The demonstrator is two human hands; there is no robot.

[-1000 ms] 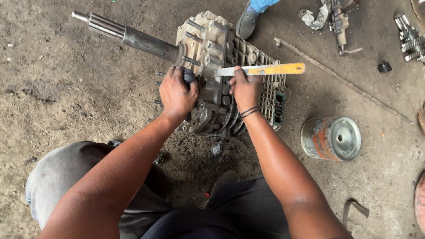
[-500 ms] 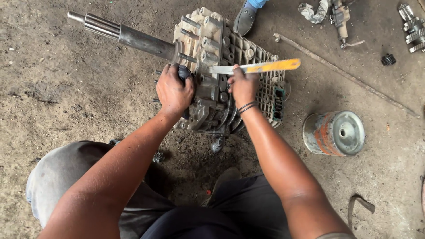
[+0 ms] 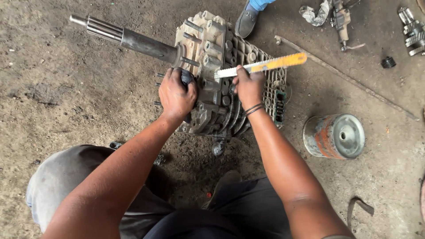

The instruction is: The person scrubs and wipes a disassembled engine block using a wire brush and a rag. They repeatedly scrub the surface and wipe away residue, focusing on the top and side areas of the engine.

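A: While you describe it, start with where the gearbox sits.

B: The gearbox casing [image 3: 223, 75] lies on its side on the dirt floor [image 3: 66, 88], just ahead of the person's knees. A long splined input shaft [image 3: 128, 39] sticks out of it toward the upper left.

A: And the hands?

B: The left hand [image 3: 176, 95] is clenched around a dark rounded part at the casing's front face; what exactly it grips is covered by the fingers. The right hand [image 3: 249, 86] grasps a hacksaw blade [image 3: 261, 65], bare metal at the tip and yellow toward the far end, with the tip laid against the casing's top.

A: How would that casing handle?

B: I'd judge it heavy, rigid cast metal, greasy and gritty, so likely slippery. The ribs and bolt bosses look like the surest places to take hold; the shaft would give leverage. The blade looks thin and springy, and could snap if bent.

A: Anything unclear?

B: The blade's tip contact point is hard to make out among the bosses. The casing's underside is hidden. At the top edge, another person's shoe [image 3: 246, 20] is cut off. To the right lies a cylindrical oil filter [image 3: 334, 136]; a gear cluster [image 3: 411, 33] is cropped at the corner, and a long metal rod [image 3: 345, 77] lies across the floor.
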